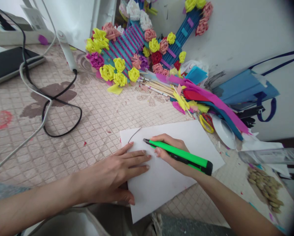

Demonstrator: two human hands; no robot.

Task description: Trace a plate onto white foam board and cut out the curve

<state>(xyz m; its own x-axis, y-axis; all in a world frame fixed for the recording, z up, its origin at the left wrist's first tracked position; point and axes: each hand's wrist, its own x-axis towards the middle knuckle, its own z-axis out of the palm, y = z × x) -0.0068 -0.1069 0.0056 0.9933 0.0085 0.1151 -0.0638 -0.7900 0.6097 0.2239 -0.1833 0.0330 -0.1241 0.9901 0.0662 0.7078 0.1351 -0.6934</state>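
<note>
A sheet of white paper [159, 186] lies on the patterned tablecloth in front of me. My left hand [119, 170] rests flat on its left part, fingers stretched out and slightly spread. Near the index fingertip a thin dark curved line [134, 134] shows at the paper's upper left; whether it is a cut or a mark I cannot tell. Wrapped in my right hand [171, 150] is a green utility knife [181, 152] with a black end. Its short blade points left, just right of my left fingertips. Whether the blade touches the paper is unclear.
Paper roses [119, 78] on blue crafted pieces stand at the back. Thin sticks [157, 87], crepe strips [206, 91] and yellow-handled scissors [206, 124] lie beyond the paper. Peanuts [265, 186] and a clear bottle [272, 155] are at right; cables [48, 98] and a tablet-like device [11, 64] at left.
</note>
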